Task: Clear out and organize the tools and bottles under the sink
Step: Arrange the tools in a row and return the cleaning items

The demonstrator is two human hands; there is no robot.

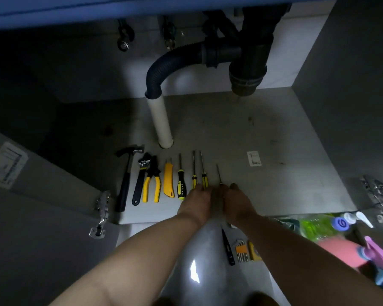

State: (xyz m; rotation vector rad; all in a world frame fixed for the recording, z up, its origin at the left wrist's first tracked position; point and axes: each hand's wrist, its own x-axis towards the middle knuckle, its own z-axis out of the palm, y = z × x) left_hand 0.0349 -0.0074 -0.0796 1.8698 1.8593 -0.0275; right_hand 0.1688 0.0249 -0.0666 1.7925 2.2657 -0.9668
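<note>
Tools are lined up in a row on the cabinet floor: hammer, wrench, pliers, utility knife, then the yellow screwdrivers. Right hand has its fingers curled over the handle of a thin screwdriver at the row's right end. Left hand is just beside it, fingertips on the nearest yellow one, can't tell if it's actually gripping; bottles sit outside on the right.
</note>
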